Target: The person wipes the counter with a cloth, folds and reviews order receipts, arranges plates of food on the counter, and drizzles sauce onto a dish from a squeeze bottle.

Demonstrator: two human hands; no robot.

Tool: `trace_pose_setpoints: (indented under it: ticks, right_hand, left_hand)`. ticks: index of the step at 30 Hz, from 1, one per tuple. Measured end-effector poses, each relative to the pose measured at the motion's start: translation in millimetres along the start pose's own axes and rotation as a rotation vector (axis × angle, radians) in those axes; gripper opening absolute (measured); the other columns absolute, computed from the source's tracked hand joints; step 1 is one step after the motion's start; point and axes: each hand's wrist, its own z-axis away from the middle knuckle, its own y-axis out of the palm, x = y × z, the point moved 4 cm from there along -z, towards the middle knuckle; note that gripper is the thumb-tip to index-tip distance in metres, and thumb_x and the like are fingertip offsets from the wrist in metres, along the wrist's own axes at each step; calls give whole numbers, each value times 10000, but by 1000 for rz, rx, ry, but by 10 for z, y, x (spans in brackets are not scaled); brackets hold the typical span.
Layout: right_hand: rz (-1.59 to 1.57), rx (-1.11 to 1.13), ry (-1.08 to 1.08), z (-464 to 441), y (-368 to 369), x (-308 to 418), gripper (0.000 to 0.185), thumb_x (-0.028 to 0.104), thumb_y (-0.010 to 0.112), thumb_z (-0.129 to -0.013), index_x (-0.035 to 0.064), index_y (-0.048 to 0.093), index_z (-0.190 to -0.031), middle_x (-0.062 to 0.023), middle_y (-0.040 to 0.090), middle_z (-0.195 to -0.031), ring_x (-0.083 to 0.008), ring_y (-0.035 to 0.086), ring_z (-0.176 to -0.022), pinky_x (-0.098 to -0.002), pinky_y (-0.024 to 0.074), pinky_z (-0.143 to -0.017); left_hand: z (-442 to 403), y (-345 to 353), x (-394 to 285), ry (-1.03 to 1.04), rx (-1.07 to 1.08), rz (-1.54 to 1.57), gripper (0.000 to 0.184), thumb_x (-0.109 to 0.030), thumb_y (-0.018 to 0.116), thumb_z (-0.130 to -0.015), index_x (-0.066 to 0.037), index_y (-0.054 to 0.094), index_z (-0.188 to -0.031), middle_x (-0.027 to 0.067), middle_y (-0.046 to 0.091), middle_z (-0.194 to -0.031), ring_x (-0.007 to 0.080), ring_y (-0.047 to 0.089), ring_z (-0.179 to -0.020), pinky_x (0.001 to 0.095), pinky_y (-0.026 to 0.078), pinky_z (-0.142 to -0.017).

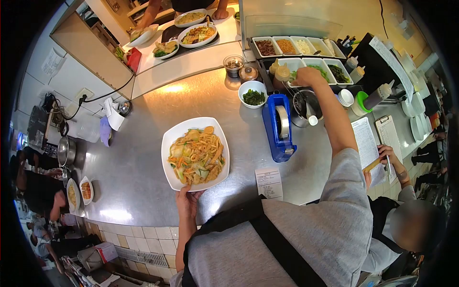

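My left hand [186, 201] grips the near rim of a square white plate [167, 143], thumb on top and fingers underneath. Stir-fried noodles [198, 155] with vegetables fill the plate. My right hand [308, 76] is stretched out to the garnish trays, fingers bent down together at a white tray of chopped greens [321, 70]. What those fingertips hold is hidden. Close by are squeeze bottles [282, 73], a metal pot [313, 103] with utensils, and a white bowl of dark green leaves [253, 97].
A blue tape dispenser [276, 138] and a printed receipt [268, 183] lie right of the plate. At right, a co-worker's hand [388, 154] holds a pen by a clipboard [386, 129]. Several filled dishes [197, 36] sit on the pass shelf before another person. Two small dishes [86, 190] stand at left.
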Motion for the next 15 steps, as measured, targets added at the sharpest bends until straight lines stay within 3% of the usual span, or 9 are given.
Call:
trace_pose_setpoints:
  ticks: [3, 6, 9, 10, 13, 15]
  right_hand:
    - [-122, -149, -160, -578, 384, -290, 286, 266, 609, -745, 9, 671, -854, -158, 663, -792, -301, 638, -699, -412, 499, -628]
    - [-697, -33, 42, -472, 261, -490, 230, 249, 614, -763, 21, 646, -767, -65, 574, -610, -186, 498, -456, -334, 371, -396]
    - [-1096, 7, 71, -468, 419, -666, 192, 227, 613, -772, 50, 605, -699, -7, 459, -543, -112, 335, -385, -271, 215, -344]
    - [-1001, -67, 96, -484, 461, -698, 181, 212, 603, -788, 70, 594, -676, -10, 452, -524, -117, 337, -367, -274, 209, -338]
    - [-1177, -119, 83, -464, 429, -836, 224, 226, 596, -803, 22, 622, -712, -40, 515, -543, -152, 416, -405, -329, 300, -369]
    - [-725, -262, -41, -515, 468, -822, 247, 242, 615, -777, -2, 647, -749, -112, 588, -614, -224, 530, -511, -370, 403, -483]
  left_hand:
    - [-4, -5, 3, -7, 21, -1, 481, -144, 534, -804, 27, 393, -1232, 182, 561, -1119, 293, 628, -897, 374, 571, -693]
    - [-15, -17, 13, -20, 20, 2, 488, -151, 537, -802, 25, 389, -1233, 181, 560, -1120, 293, 627, -892, 370, 569, -683]
    - [12, 30, -11, -2, 38, 5, 498, -154, 538, -802, 26, 384, -1240, 176, 562, -1120, 289, 625, -897, 373, 566, -693]
    - [18, 32, -15, -7, 33, 0, 494, -153, 536, -805, 26, 387, -1240, 174, 562, -1120, 287, 623, -901, 375, 565, -699]
    - [6, 16, -5, -28, 26, -16, 482, -153, 531, -811, 25, 394, -1237, 168, 564, -1120, 281, 621, -910, 376, 561, -717]
    - [-7, -27, -4, -52, 33, -39, 473, -157, 529, -815, 22, 402, -1234, 164, 565, -1120, 276, 620, -911, 375, 558, -729]
